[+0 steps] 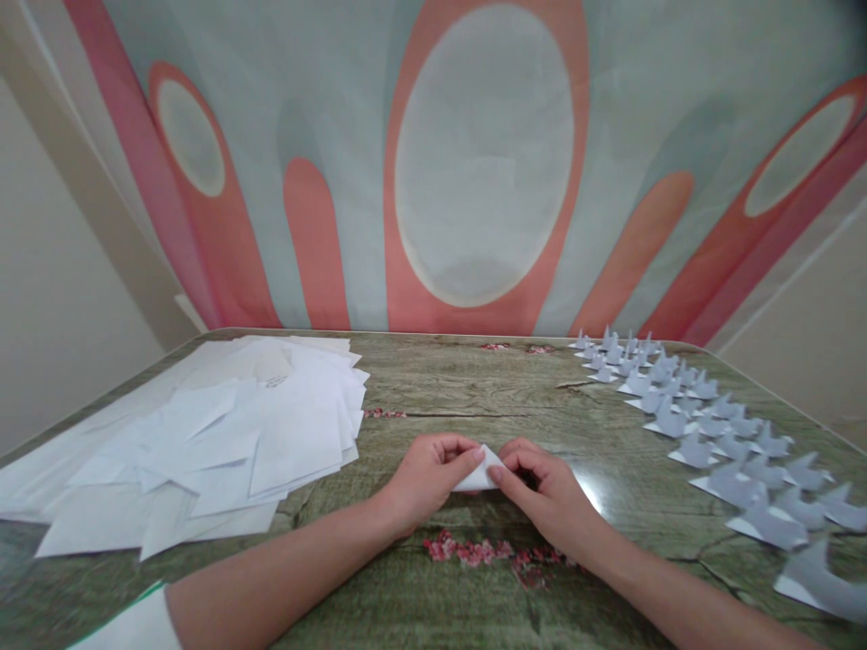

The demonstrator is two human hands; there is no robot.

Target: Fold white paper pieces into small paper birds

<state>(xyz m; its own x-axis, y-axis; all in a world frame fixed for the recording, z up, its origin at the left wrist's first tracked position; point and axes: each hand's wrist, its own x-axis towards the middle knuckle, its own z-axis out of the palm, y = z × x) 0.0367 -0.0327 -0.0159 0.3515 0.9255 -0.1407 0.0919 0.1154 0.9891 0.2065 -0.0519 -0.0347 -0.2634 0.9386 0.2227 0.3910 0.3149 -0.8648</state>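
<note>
A small folded piece of white paper [478,473] is held between my two hands, just above the table near the middle of the view. My left hand [433,477] pinches its left side between thumb and fingers. On the other side, the thumb and fingers of my right hand [542,483] close on its right edge. The paper's top comes to a point between the thumbs. My fingers hide part of it, so its full shape does not show.
Loose white paper sheets [298,424] lie in a spread heap on the left. Rows of folded white paper birds [667,417] stand along the right side. The wood-patterned table [433,379] carries printed pink blossoms. Behind it rises a wall with coral shapes [410,181].
</note>
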